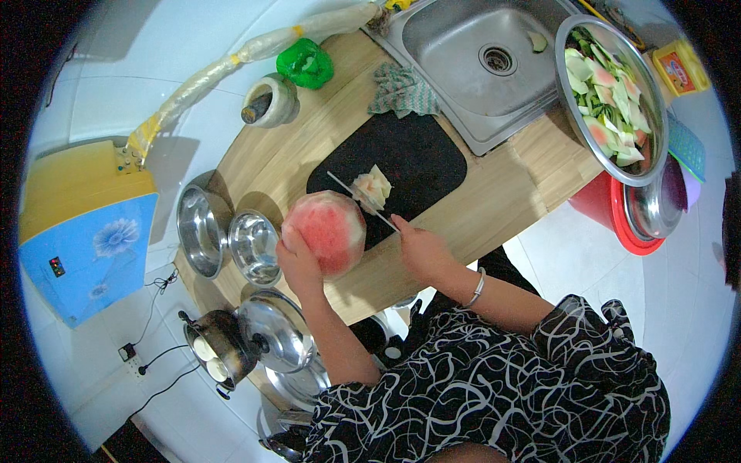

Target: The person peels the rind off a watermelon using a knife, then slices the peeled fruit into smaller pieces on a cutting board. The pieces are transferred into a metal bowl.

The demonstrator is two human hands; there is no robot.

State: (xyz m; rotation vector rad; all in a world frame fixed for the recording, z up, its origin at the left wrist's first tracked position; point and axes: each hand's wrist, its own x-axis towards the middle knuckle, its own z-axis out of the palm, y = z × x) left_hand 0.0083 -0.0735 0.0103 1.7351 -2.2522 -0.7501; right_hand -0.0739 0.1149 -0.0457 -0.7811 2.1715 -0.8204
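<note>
A peeled piece of watermelon (327, 231), its flat red face turned up towards me, is held at its left side by my left hand (300, 260). My right hand (422, 247) grips a knife (353, 194), whose thin blade lies along the melon's far right edge. Just beyond the blade, pale rind peelings (374, 188) are heaped on a black cutting board (405, 150). The melon overlaps the board's near left part and hides it. The knife's handle is mostly covered by my fingers.
Two steel bowls (255, 249) stand left of the melon, near a pot (220, 347) and lid. A checked cloth (402, 89) touches the board's far edge, beside the sink (474, 110). A steel bowl of rind (613, 104) stands at right. A stone mortar (272, 101) sits behind.
</note>
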